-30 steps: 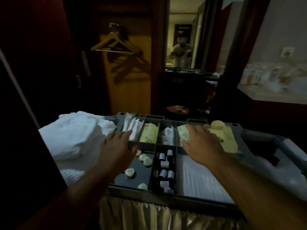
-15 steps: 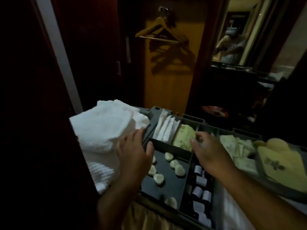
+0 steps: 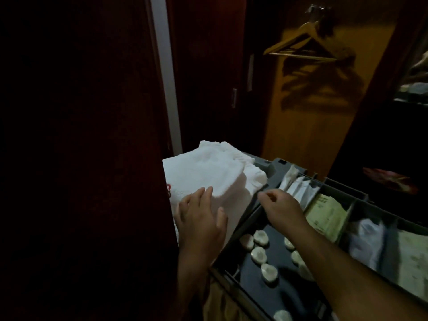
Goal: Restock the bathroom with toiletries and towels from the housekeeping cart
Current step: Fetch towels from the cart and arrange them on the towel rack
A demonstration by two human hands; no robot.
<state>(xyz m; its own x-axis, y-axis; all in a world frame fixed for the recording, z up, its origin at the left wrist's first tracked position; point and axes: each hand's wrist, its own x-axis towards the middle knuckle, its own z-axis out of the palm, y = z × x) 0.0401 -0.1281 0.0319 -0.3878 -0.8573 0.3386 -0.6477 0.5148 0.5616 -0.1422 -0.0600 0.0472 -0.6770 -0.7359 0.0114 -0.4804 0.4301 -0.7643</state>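
We see the left hand (image 3: 201, 218) slide from the soaps (image 3: 260, 237) onto the towels (image 3: 208, 172) at the cart's (image 3: 276, 165) left end, fingers wide, the right hand (image 3: 281, 207) following, curled, grip unclear; towel pickup looks next.

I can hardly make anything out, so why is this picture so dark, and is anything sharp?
Head view: dim overall, the left side nearly black; head view: light catches mainly the white towels and the wooden panel, where the hanger throws a heavy shadow; head view: everything looks slightly soft, nothing crisp.
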